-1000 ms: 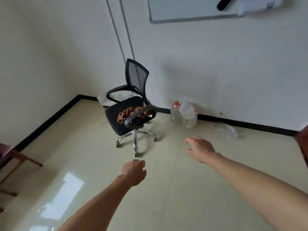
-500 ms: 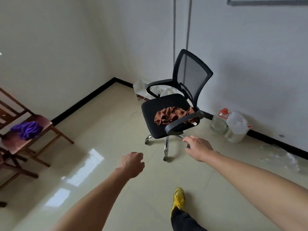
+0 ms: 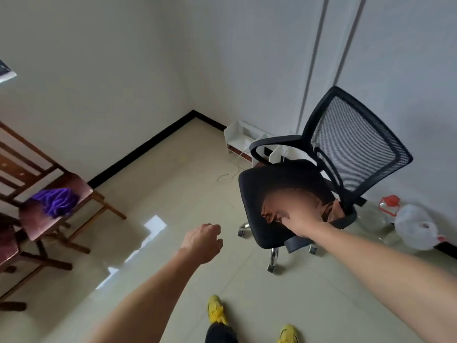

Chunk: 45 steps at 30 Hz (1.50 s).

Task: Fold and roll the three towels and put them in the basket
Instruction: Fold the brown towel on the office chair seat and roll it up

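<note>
A crumpled brown towel (image 3: 267,212) lies on the seat of a black mesh office chair (image 3: 254,191). My right hand (image 3: 299,216) reaches across the seat and lies on top of the towel. Its thumb is tucked against a fold and its fingers curl into the cloth, though motion blurs them. My left hand (image 3: 203,241) hangs over the floor left of the chair, loosely curled and holding nothing. A purple towel (image 3: 55,201) sits bunched on a wooden chair (image 3: 76,181) at the left. No basket or third towel is in view.
A clear bottle with a red cap (image 3: 388,209) and a white jug (image 3: 415,230) stand by the wall right of the office chair. A low white shelf (image 3: 241,137) and a cable sit in the corner. My yellow shoes (image 3: 215,310) are on the tiled floor.
I have stepped closer to the office chair. My right hand moved forward from beside the armrest onto the brown towel. The left hand stays loosely curled.
</note>
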Each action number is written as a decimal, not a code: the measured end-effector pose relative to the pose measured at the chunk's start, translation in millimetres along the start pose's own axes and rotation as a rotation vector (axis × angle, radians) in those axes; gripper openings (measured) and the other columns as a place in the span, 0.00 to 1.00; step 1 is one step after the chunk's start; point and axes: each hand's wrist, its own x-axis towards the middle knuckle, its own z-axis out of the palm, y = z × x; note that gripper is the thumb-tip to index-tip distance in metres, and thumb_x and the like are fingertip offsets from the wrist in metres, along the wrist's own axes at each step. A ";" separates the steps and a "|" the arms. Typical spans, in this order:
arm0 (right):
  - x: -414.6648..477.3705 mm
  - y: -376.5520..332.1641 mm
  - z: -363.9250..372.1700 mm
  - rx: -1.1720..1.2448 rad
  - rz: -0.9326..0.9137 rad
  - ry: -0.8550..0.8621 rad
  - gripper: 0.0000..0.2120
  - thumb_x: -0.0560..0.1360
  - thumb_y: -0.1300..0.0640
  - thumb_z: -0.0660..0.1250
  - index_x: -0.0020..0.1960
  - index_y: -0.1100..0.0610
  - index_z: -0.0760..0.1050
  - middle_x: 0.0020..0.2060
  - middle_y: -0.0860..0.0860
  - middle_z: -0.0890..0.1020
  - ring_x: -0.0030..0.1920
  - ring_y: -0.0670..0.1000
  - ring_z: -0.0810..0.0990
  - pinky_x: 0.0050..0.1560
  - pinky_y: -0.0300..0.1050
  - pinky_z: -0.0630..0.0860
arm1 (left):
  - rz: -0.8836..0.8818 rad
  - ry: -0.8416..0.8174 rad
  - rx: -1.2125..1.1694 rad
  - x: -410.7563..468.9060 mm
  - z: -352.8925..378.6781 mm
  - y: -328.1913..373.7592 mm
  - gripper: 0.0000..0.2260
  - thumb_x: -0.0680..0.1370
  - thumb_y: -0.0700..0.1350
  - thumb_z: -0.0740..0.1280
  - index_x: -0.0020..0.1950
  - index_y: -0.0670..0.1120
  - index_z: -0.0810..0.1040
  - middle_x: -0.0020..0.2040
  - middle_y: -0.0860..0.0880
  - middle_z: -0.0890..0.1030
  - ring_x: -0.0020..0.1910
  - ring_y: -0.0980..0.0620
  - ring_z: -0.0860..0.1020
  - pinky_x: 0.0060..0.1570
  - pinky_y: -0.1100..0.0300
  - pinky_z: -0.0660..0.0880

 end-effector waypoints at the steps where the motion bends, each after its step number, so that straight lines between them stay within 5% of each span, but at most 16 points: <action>1: 15.3 -3.3 0.8 0.005 0.011 -0.005 0.16 0.77 0.50 0.63 0.64 0.47 0.71 0.59 0.49 0.76 0.57 0.55 0.77 0.49 0.47 0.74 | 0.020 -0.009 0.007 18.5 -4.4 -8.8 0.15 0.79 0.52 0.60 0.64 0.49 0.73 0.62 0.48 0.77 0.58 0.45 0.77 0.52 0.57 0.72; 14: 141.7 -10.3 38.8 0.315 0.557 0.038 0.16 0.76 0.50 0.65 0.63 0.51 0.75 0.61 0.51 0.79 0.60 0.55 0.77 0.53 0.47 0.74 | 0.384 -0.166 0.248 271.4 -80.8 -76.9 0.16 0.80 0.51 0.58 0.66 0.50 0.72 0.64 0.50 0.76 0.61 0.47 0.76 0.54 0.56 0.72; 27: 177.9 39.5 126.9 0.754 1.090 -0.021 0.20 0.77 0.50 0.64 0.68 0.54 0.72 0.63 0.53 0.79 0.62 0.56 0.77 0.57 0.47 0.73 | 0.676 -0.446 0.316 410.9 -21.3 33.9 0.12 0.79 0.52 0.60 0.61 0.52 0.75 0.57 0.52 0.80 0.56 0.50 0.78 0.54 0.57 0.72; 35: 216.9 88.5 167.0 0.976 1.387 0.130 0.23 0.75 0.50 0.67 0.68 0.54 0.70 0.59 0.55 0.81 0.59 0.58 0.79 0.56 0.50 0.75 | 0.632 -0.571 0.256 486.5 46.1 78.2 0.14 0.77 0.53 0.61 0.59 0.50 0.76 0.53 0.48 0.81 0.51 0.48 0.79 0.51 0.53 0.77; 41: 250.1 121.4 225.1 1.156 1.629 0.411 0.26 0.74 0.46 0.70 0.68 0.55 0.70 0.57 0.53 0.82 0.60 0.57 0.78 0.56 0.48 0.71 | 0.618 -0.565 0.020 541.6 133.0 120.6 0.15 0.78 0.52 0.64 0.61 0.45 0.73 0.47 0.48 0.81 0.48 0.47 0.79 0.42 0.59 0.68; 45: 282.5 100.7 264.0 1.223 1.616 0.520 0.12 0.72 0.55 0.70 0.53 0.58 0.76 0.47 0.54 0.81 0.50 0.57 0.80 0.50 0.49 0.75 | 0.511 -0.525 -0.119 569.6 179.9 129.3 0.19 0.75 0.51 0.68 0.63 0.46 0.71 0.47 0.46 0.81 0.48 0.44 0.79 0.42 0.59 0.69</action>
